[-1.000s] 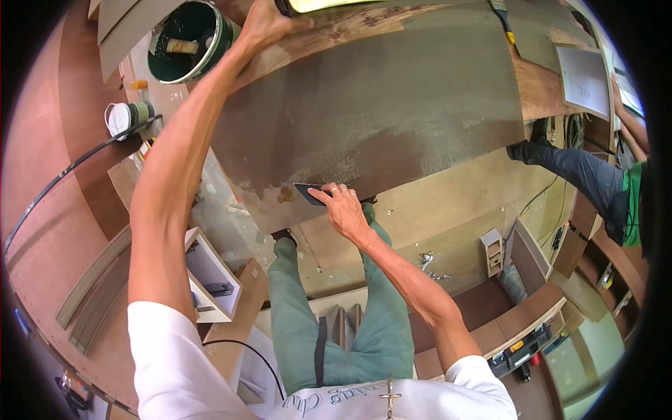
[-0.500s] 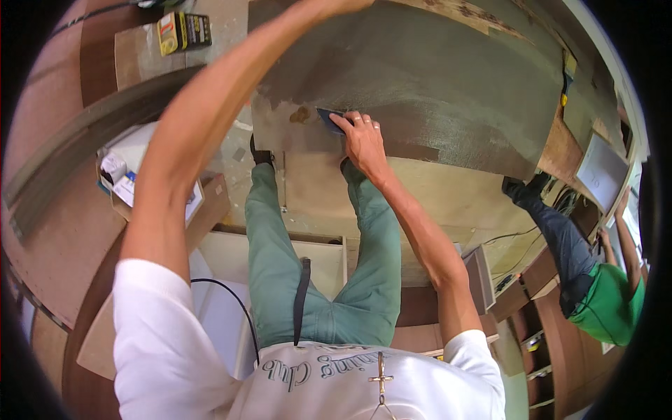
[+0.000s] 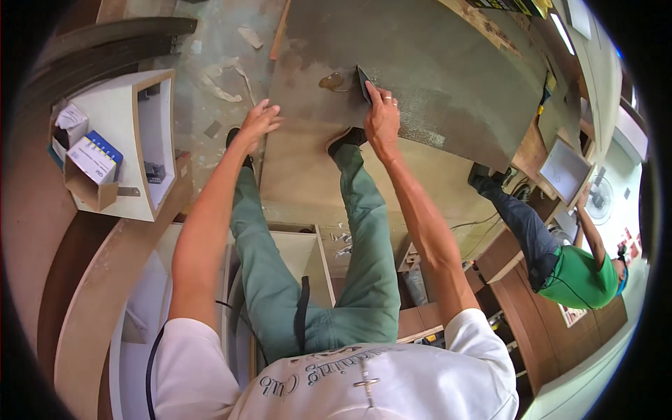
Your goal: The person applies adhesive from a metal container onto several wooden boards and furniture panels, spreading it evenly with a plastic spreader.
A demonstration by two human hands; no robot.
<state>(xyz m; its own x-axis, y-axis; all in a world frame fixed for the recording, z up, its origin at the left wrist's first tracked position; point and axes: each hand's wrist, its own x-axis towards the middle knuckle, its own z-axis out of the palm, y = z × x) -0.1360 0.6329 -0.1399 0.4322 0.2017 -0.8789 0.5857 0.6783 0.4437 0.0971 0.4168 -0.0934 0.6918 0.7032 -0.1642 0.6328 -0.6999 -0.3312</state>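
My right hand (image 3: 381, 122) grips a dark, thin-bladed spreader (image 3: 362, 84), its edge against a large grey-brown panel (image 3: 462, 77). Just left of the blade lies a glossy amber puddle of glue-like liquid (image 3: 332, 82). To the blade's right and below it, the surface looks wet and streaked. My left hand (image 3: 259, 124) hovers near the panel's left edge, its fingers stretched out and nothing in them.
A white open cabinet (image 3: 122, 140) with small boxes (image 3: 96, 157) stands at left. A brush (image 3: 546, 94) lies toward the panel's right end. Beyond it, a person in green (image 3: 581, 276) works beside a white drawer-like box (image 3: 563, 170). Scraps (image 3: 220, 84) litter the floor.
My left hand has come back from beyond the panel's far edge to near its left edge. The spreader now stands more upright beside the puddle. My view has shifted.
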